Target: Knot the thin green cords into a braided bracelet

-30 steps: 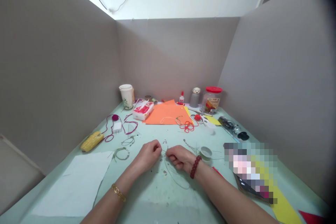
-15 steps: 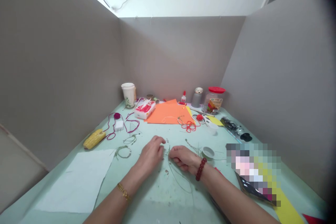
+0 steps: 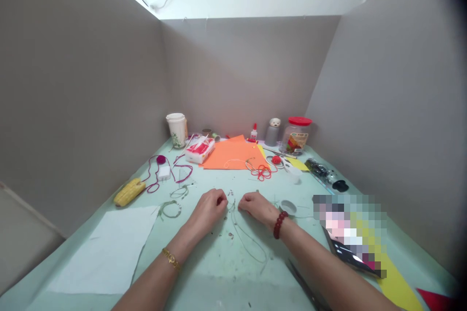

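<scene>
While the left hand [image 3: 208, 211] and right hand [image 3: 257, 207] are resting curled, any pinch unclear, over thin green wire [image 3: 249, 242], two wire loops [image 3: 170, 209] are lying already shaped nearby.

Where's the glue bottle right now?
In the head view, the glue bottle stands at the far end of the table, just behind the orange paper, immediately left of the grey dog-topped figure and the red-lidded jar.

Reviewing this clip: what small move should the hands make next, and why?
Probably draw the thin green cord gently taut. The left hand and right hand sit close together at its upper end, while its long loop lies slack on the pale green mat.
</scene>
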The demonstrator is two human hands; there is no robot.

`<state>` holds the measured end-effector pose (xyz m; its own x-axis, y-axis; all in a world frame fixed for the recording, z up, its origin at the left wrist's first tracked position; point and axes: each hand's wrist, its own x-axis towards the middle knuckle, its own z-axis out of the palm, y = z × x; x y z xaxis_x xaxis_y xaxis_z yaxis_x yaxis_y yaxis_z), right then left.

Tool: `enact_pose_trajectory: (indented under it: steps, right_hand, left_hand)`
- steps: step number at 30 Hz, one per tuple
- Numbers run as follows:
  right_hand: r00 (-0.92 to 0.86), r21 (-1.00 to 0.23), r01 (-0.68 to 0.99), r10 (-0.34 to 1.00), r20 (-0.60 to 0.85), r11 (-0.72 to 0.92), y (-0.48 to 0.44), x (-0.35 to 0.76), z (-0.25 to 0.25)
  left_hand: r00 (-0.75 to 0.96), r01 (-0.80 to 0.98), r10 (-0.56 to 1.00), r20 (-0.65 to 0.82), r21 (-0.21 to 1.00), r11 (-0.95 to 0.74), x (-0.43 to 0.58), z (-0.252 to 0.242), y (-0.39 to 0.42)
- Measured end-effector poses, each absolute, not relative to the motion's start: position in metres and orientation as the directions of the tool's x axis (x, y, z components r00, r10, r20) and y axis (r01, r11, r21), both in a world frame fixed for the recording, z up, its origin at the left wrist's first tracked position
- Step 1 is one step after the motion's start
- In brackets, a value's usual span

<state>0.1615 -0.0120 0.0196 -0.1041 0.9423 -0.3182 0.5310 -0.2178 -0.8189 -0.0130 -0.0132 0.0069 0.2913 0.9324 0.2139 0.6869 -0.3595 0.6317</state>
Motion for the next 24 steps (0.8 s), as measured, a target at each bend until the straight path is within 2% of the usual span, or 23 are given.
enact_pose_trajectory:
  steps: [4, 10, 15, 24]
  right_hand:
    - [-0.076, -0.787, 0.6, 0.968, -0.237, -0.146, -0.007, 0.161, 0.021]
    - [-0.077, -0.766, 0.634, 0.977, -0.197, -0.104, -0.006, 0.162, 0.024]
    - [-0.069, -0.768, 0.626, 0.972, -0.227, -0.135, -0.008, 0.161, 0.021]
    - [-0.048, -0.789, 0.585, 0.963, -0.264, -0.187, -0.005, 0.159, 0.018]
  left_hand:
    - [0.272, 0.719, 0.934, 0.232, 0.596, -0.357, -0.015, 0.013, -0.013]
    - [0.261, 0.744, 0.935, 0.24, 0.567, -0.353, -0.013, 0.014, -0.017]
    - [0.283, 0.753, 0.944, 0.169, 0.57, -0.328, -0.005, 0.011, -0.018]
    - [0.208, 0.797, 0.975, 0.076, 0.565, -0.214, 0.003, 0.014, -0.021]
